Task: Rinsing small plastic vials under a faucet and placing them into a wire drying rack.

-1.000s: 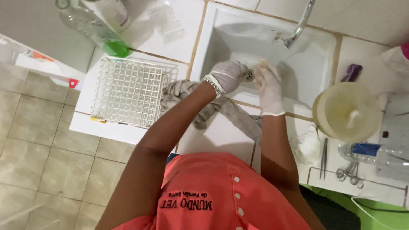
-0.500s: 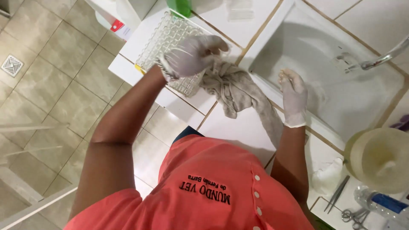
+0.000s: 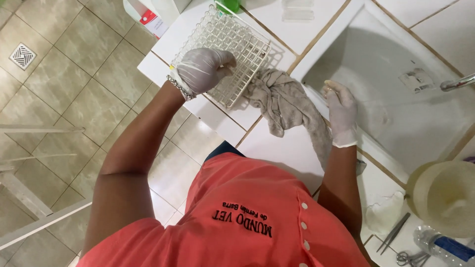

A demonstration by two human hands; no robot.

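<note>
Here, the scene is set out line by line.
Left hand: the gloved left hand [image 3: 202, 70] is curled closed over the near corner of the white wire test-tube rack [image 3: 225, 52]; what the fingers grip beneath the glove cannot be told.
Right hand: the gloved right hand [image 3: 340, 110] is laid on the front rim of the white tiled sink [image 3: 396, 94], fingers loosely bent around a small pale object that is too small to be made out.
Rack: the rack is stood on the white tiled counter [image 3: 277, 148] near its left edge, tilted slightly, with its right side just beside the cloth.
Cloth: a crumpled grey cloth [image 3: 284, 101] is spread on the counter between the rack and the sink, and one end is trailed back along the sink's front rim, beside the right wrist.
Sink: the basin is seen at the right of the counter, and a metal tap spout [image 3: 457, 82] is reached over it from the right.
Far edge: a green item [image 3: 228, 5] is partly seen beyond the rack at the counter's far edge.
Right corner: a round translucent plastic tub [image 3: 445, 198] is placed at the near right corner of the counter, with metal forceps [image 3: 393, 232], metal scissors [image 3: 413, 258] and a clear plastic bottle with a blue label [image 3: 445, 244] laid near it.
Floor: beige floor tiles [image 3: 64, 89] and a square metal floor drain [image 3: 22, 55] are seen to the left.
</note>
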